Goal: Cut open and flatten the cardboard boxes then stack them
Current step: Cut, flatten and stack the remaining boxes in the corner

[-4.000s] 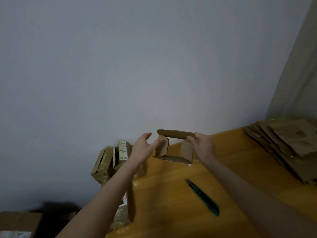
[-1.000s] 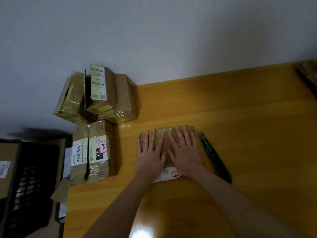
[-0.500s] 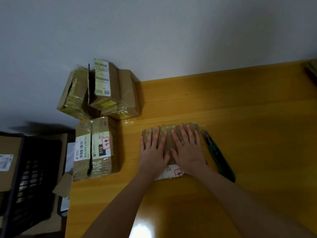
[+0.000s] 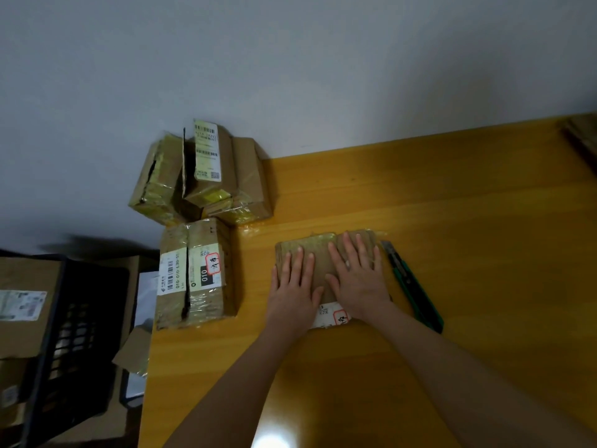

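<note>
A small flattened cardboard box point(image 4: 318, 253) lies on the yellow wooden table point(image 4: 452, 205), a white label showing at its near edge. My left hand point(image 4: 294, 291) presses flat on its left half, fingers straight. Beside it, my right hand point(image 4: 357, 274) presses flat on the right half. A green utility knife point(image 4: 412, 286) lies on the table just right of the box. Taped uncut boxes stand at the table's left: one near box point(image 4: 197, 273) with a barcode label, and a pile point(image 4: 200, 179) of others behind it against the wall.
The edge of a stack of flattened cardboard point(image 4: 581, 137) shows at the far right. Left of the table, lower down, stand a black crate point(image 4: 71, 344) and a labelled carton point(image 4: 22, 305). A grey wall runs behind the table.
Four seconds ago both hands held the opened box up in the air. Since one second ago it lies flat under both palms, and my left hand has slid slightly toward me.
</note>
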{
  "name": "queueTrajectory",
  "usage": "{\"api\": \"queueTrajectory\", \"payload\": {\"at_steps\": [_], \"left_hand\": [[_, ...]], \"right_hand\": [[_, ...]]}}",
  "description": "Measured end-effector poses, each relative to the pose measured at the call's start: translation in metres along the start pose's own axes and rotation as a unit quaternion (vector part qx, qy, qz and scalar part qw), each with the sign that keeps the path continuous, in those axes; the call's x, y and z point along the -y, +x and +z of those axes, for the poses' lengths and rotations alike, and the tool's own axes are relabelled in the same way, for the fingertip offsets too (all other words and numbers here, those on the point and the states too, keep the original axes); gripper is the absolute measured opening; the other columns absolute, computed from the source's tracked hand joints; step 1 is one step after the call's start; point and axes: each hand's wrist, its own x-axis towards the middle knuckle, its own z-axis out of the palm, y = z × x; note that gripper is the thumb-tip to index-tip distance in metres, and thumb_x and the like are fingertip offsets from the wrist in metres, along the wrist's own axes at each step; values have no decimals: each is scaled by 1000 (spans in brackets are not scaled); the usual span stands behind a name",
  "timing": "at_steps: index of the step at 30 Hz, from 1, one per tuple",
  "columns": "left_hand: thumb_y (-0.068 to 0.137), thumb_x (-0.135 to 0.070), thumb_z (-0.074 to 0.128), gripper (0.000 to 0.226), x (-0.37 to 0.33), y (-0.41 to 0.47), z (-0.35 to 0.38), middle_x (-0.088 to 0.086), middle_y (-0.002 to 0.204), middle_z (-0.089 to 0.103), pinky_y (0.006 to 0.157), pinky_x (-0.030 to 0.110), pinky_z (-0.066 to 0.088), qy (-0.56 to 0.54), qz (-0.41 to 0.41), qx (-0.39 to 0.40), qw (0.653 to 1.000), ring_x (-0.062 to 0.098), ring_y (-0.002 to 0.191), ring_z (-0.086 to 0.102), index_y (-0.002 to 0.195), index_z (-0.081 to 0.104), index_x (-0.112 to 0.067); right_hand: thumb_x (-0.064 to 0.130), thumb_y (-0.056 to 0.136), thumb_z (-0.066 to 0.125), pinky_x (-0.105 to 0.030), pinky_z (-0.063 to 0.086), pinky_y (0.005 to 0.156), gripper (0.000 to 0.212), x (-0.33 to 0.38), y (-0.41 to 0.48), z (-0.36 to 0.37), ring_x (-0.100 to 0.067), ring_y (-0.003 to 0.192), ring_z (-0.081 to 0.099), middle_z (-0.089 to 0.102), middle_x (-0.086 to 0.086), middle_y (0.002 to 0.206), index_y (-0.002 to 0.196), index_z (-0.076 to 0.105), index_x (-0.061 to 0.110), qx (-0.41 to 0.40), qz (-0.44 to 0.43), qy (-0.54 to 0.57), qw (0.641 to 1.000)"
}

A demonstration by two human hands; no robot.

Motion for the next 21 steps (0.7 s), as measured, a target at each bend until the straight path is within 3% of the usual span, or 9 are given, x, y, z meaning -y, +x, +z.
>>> {"api": "queueTrajectory", "payload": {"at_steps": [6,9,11,13,15,17,19,21], "left_hand": [[98,-55,9,66,1,1,-1,-1,153,-32,119,46,-10,-5,6,20,1000,20,141,-30,145,-27,-25],[99,-54,22,71,4,4,-12,-2,158,-24,120,47,-6,-19,9,43,999,20,146,-21,151,-16,-25],[98,-52,35,74,8,4,-24,-1,160,-19,118,47,-8,-12,24,39,999,21,147,-19,154,-6,-24],[95,-44,47,78,11,-1,-37,0,158,-23,115,48,-11,14,38,-13,999,23,144,-24,154,1,-25],[91,-37,56,85,16,-7,-41,1,157,-25,115,48,-8,2,4,-58,998,24,143,-23,154,1,-28],[88,-33,64,92,17,-16,-45,5,160,-12,117,47,13,-108,-90,-54,989,29,147,1,154,0,-28],[88,-27,66,91,15,-18,-52,11,158,15,106,42,38,-310,-197,-17,930,31,139,33,154,3,-21],[90,-21,64,83,10,-16,-58,13,146,43,95,39,46,-434,-243,-3,868,31,126,49,153,9,-13]], "right_hand": [[57,98,14,-51,-16,114,66,-1,1,0,-25,143,-26,-28,-3,154,148,-17,30,13,0,2,1000],[55,98,27,-49,-11,116,68,-4,-1,-12,-24,145,-22,-22,-3,158,152,-9,31,31,-6,35,999],[46,97,44,-47,3,118,72,-6,-9,-20,-26,147,-9,-14,-6,160,153,1,31,9,21,65,998],[37,92,57,-43,18,116,79,-5,-24,-28,-30,147,7,-6,-8,160,153,8,27,-46,69,87,993],[34,88,63,-40,33,110,84,-3,-34,-29,-28,143,21,-1,-6,159,152,9,26,-65,110,125,984],[34,87,65,-37,46,97,86,0,-42,-35,-27,134,35,6,-5,157,152,8,26,-48,152,185,970],[36,86,66,-37,50,87,89,4,-43,-43,-28,122,47,17,-7,152,152,7,27,-32,202,248,947],[35,83,70,-40,50,86,93,7,-41,-52,-30,119,51,33,-9,147,152,9,24,-38,264,320,909]]}}
